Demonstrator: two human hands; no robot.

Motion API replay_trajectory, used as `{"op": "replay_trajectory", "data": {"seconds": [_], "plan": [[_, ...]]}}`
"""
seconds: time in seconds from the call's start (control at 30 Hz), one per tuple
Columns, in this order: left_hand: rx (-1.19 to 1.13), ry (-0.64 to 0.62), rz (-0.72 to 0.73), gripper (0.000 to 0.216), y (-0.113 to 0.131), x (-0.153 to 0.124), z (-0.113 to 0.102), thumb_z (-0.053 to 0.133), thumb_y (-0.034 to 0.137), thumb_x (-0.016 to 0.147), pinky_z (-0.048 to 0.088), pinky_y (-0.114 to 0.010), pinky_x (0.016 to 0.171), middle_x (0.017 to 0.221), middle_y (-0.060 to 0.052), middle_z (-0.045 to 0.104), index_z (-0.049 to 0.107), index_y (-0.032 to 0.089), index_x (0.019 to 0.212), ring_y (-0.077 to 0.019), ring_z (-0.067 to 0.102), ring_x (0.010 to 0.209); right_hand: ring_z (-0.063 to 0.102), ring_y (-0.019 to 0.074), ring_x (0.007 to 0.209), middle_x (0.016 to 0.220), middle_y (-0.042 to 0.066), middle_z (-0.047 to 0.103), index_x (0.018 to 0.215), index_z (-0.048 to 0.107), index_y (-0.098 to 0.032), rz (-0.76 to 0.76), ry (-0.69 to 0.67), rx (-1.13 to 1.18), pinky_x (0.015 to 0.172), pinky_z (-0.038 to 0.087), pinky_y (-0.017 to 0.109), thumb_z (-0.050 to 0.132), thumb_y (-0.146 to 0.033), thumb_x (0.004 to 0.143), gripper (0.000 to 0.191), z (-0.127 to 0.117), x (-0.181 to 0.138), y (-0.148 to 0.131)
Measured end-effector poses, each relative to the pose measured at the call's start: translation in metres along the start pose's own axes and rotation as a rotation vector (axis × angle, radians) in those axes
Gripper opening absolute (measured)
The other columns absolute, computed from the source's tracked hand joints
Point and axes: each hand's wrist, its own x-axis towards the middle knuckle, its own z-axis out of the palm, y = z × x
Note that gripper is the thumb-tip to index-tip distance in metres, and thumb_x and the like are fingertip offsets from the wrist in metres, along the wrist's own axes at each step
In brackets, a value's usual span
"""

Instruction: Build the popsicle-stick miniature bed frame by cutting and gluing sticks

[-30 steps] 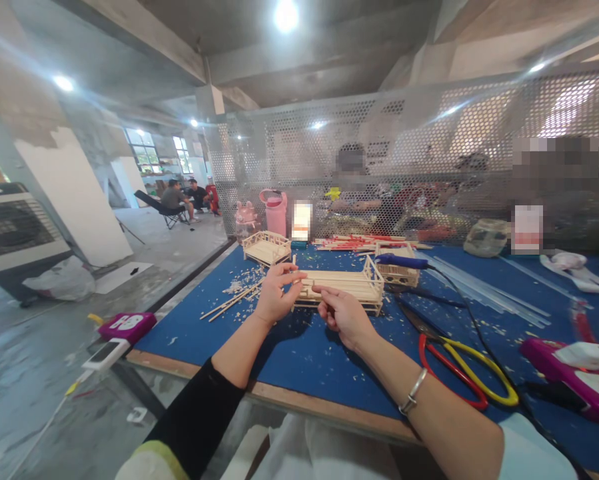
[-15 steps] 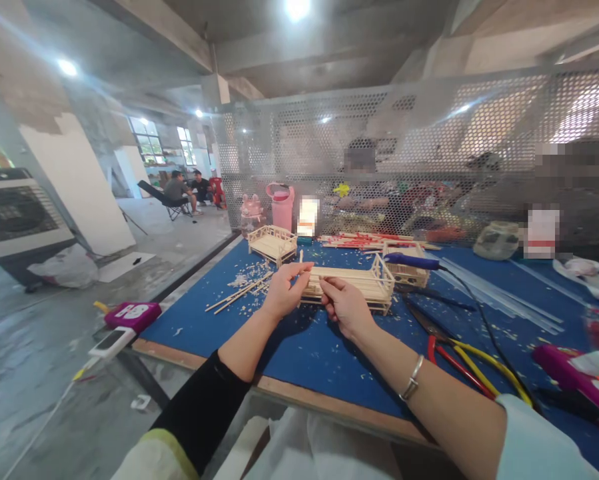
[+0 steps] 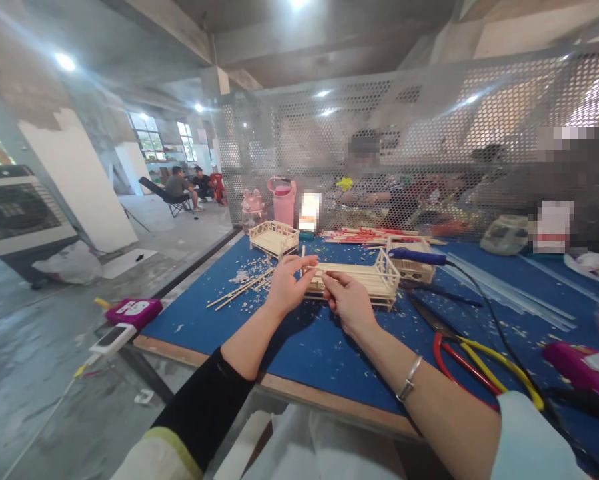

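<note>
A small bed-like model made of thin wooden sticks [image 3: 352, 272] stands on the blue table in front of me, with railings at its right end. My left hand [image 3: 288, 283] is at its left end, thumb and fingers brought close together; what lies between them is too small to make out. My right hand [image 3: 352, 300] is closed in a pinch at the model's near side, just right of the left fingertips. Whatever it pinches is hidden by the fingers. Part of the model's left end is covered by my hands.
Two more stick models, one at back left [image 3: 273, 239] and one at right [image 3: 413, 259], stand nearby. Loose sticks [image 3: 240, 288], a blue-handled corded tool [image 3: 418, 256], red-and-yellow-handled pliers [image 3: 472, 363] and clear glue sticks [image 3: 512, 290] lie around. A perforated screen [image 3: 299, 147] borders the back.
The view has shifted slightly, so the table things at the right sit further right. Both hands stay at the model's left part, with only small finger movement.
</note>
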Motion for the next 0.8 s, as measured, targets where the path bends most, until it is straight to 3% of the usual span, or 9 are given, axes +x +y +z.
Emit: {"op": "replay_trajectory", "data": {"seconds": [0.33,0.8], "plan": [[-0.001,-0.003,0.013,0.020,0.0005,0.0006,0.0025,0.057,0.014,0.077,0.049,-0.031,0.082,0.084,-0.003,0.068,0.066,0.017,0.094,-0.0142,0.059,0.085,0.032,0.0037,0.030,0.039,-0.008,0.048,0.074,0.058,-0.014,0.003,0.008,0.009,0.032,0.020,0.019,0.071,-0.048,0.050,0.043,0.0009,0.0039,0.0001],[0.006,0.007,0.026,0.020,-0.0029,-0.0003,0.0032,0.055,0.015,0.076,0.049,-0.033,0.082,0.085,-0.003,0.068,0.066,0.019,0.091,-0.0159,0.058,0.087,0.034,0.0051,0.033,0.041,-0.006,0.049,0.074,0.062,-0.015,-0.056,0.035,-0.098,0.034,0.026,0.020,0.067,-0.046,0.056,0.036,-0.0014,0.0052,0.0025]]}}
